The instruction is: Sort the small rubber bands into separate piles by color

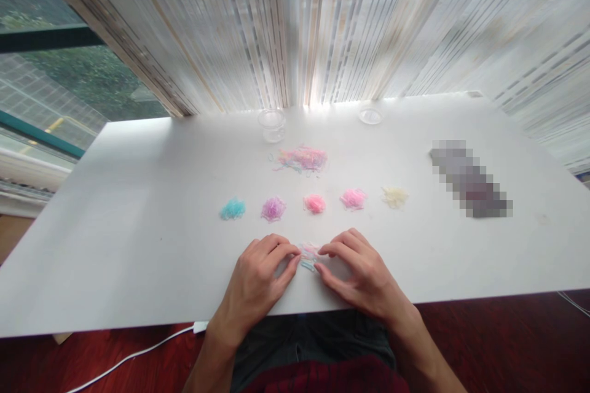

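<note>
Nearest the camera, your dark red top [327,377] is cut off by the lower edge. Leftmost, a teal pile [233,209] sits just beyond your left hand [260,271], whose thumb and index finger nearly meet; you cannot tell whether they pinch anything. Just right of their tips, the small mixed pile of thin bands [310,250] lies on the desk [138,258], single pieces hard to make out. On its other side, your right hand [364,268] has thumb and index finger parted. Farther right, pixelation obscures an item [470,181] on the desk.
</note>
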Available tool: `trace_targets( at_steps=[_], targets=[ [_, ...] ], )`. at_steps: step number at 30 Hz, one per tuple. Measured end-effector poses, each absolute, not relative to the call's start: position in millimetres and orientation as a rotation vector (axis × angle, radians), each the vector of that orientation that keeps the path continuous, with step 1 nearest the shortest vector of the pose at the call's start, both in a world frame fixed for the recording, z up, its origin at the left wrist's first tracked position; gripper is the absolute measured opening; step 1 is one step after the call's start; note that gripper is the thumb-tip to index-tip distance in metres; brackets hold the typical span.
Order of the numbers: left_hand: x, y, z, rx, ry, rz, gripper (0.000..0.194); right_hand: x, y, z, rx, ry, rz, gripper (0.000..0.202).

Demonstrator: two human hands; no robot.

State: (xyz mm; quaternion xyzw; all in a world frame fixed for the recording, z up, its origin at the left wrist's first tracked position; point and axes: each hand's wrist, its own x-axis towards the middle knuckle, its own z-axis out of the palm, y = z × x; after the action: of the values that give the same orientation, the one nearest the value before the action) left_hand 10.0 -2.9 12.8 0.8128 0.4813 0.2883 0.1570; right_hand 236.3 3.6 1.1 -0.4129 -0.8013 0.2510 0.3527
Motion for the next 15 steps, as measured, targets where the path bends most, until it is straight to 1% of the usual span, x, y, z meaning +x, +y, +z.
trace_targets(
  at_steps=[6,15],
  targets=[
    [13.2,-3.6,11.6,2.290,1.295,0.874,0.009,235.9,3.0,0.8,-1.046,-2.064,0.641,0.012],
    [17.8,-1.6,8.4,2.365,1.257,0.888,0.009,236.0,5.0,-0.9,-1.027,-2.048,0.636,0.009]
  ],
)
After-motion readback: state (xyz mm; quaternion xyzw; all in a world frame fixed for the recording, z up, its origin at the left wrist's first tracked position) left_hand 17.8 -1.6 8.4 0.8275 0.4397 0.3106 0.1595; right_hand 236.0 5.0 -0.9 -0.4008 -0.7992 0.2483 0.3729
